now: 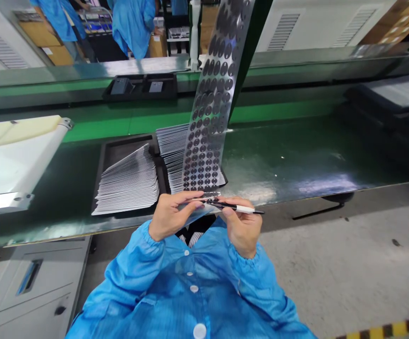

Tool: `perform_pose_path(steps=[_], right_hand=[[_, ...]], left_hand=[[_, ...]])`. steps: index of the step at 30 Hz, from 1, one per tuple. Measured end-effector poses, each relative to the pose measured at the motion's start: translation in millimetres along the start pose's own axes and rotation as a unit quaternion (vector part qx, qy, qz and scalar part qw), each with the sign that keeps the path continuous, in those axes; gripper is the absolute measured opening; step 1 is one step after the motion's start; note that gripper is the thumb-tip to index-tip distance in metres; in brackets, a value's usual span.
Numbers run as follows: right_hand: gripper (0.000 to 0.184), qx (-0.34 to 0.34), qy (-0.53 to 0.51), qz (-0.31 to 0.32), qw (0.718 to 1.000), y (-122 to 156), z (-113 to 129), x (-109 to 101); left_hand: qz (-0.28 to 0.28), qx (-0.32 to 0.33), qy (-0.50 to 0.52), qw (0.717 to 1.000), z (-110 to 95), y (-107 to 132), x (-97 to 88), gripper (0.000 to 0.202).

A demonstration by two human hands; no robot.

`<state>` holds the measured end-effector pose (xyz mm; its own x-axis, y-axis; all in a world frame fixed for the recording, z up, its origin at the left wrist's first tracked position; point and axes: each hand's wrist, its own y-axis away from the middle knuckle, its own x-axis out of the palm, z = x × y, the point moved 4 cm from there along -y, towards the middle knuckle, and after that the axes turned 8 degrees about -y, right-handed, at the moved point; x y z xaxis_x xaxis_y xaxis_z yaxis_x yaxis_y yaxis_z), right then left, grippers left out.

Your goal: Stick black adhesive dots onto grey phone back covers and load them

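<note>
In front of my chest, my left hand (172, 213) pinches the lower edge of a clear film strip. Dark round stickers (208, 110) run in rows along this strip (204, 141), which slopes up and away from my hands past the top of the view. Held between the fingers of my right hand (242, 227) is a slim black-and-white pen-like tool (244, 208). Its dark end points left, at the film edge by my left fingertips; whether it touches a sticker there I cannot tell. Behind my left hand, thin pale plates (128, 186) stand fanned in a black tray (100, 188).
More thin plates (172, 148) stand partly behind the strip. A black tray (142, 94) with small dark parts is farther back. The green bench (278, 160) ends just before me. A white panel (17, 160) is left, dark stacked trays (384, 108) right; people in blue coats (133, 23) are beyond.
</note>
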<state>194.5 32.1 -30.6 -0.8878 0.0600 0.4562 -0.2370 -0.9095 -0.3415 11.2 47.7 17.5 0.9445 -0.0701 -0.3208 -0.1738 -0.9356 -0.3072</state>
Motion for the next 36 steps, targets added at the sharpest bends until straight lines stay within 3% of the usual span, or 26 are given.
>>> perform_pose_path(steps=[12,16,19,22,24,27,29,31,34,36], right_hand=[[0.013,-0.003,0.027,0.009,1.000,0,-1,0],[0.011,-0.017,0.002,-0.004,1.000,-1,0,-1],[0.008,-0.048,-0.025,-0.034,0.998,-3,6,-5],[0.008,-0.065,-0.039,-0.050,0.996,-6,13,-9],[0.008,-0.062,-0.042,-0.054,0.996,-6,16,-10],[0.009,-0.053,-0.043,-0.050,0.996,-4,16,-9],[0.009,-0.049,-0.047,-0.043,0.997,-3,15,-8],[0.009,-0.042,-0.051,-0.036,0.997,-2,13,-7],[0.010,-0.034,-0.054,-0.032,0.997,-2,12,-7],[0.011,-0.030,-0.054,-0.030,0.998,-2,13,-7]], left_hand=[[0.008,0.014,-0.013,1.000,-1,-2,1.8,0.023],[0.047,0.039,-0.075,0.995,-3,7,-7.2,0.049],[0.047,0.060,-0.207,0.975,-7,14,-43.7,0.058],[-0.029,0.043,-0.337,0.940,0,6,-107.9,0.045],[-0.060,-0.022,-0.421,0.905,18,-10,-152.6,0.048],[-0.024,-0.145,-0.509,0.848,58,-37,-202.0,0.054],[0.021,-0.199,-0.506,0.839,80,-46,-218.7,0.051],[0.042,-0.215,-0.480,0.849,93,-49,-225.0,0.045],[0.014,-0.196,-0.458,0.867,93,-46,-225.6,0.036],[-0.022,-0.175,-0.472,0.864,84,-45,-225.1,0.032]])
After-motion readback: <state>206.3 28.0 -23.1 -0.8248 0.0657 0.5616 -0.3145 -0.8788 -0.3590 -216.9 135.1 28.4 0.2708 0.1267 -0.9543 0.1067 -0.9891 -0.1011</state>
